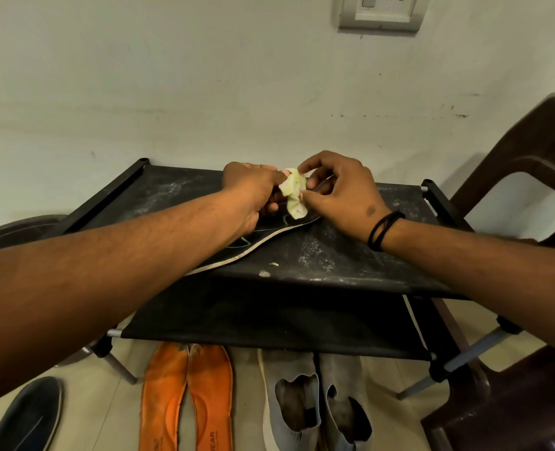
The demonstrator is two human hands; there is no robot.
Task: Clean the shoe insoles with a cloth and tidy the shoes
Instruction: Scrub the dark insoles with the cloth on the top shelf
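Observation:
A small crumpled pale yellow cloth (294,194) hangs between my two hands above the top shelf of a black fabric shoe rack (351,255). My left hand (253,190) grips its upper left part. My right hand (337,190) pinches its right edge with thumb and fingers. A dark insole with a pale rim (256,247) lies flat on the top shelf under my hands, partly hidden by my left forearm. Two orange insoles (185,398) lie side by side on the floor in front of the rack. A pair of grey slip-on shoes (315,402) stands to their right.
A dark blue shoe (29,418) lies on the floor at the bottom left. A brown plastic chair (529,190) stands close on the right. The rack's top shelf is dusty, backed by a white wall. A lower shelf (269,320) sits beneath. A round dark object (16,229) sits at the left.

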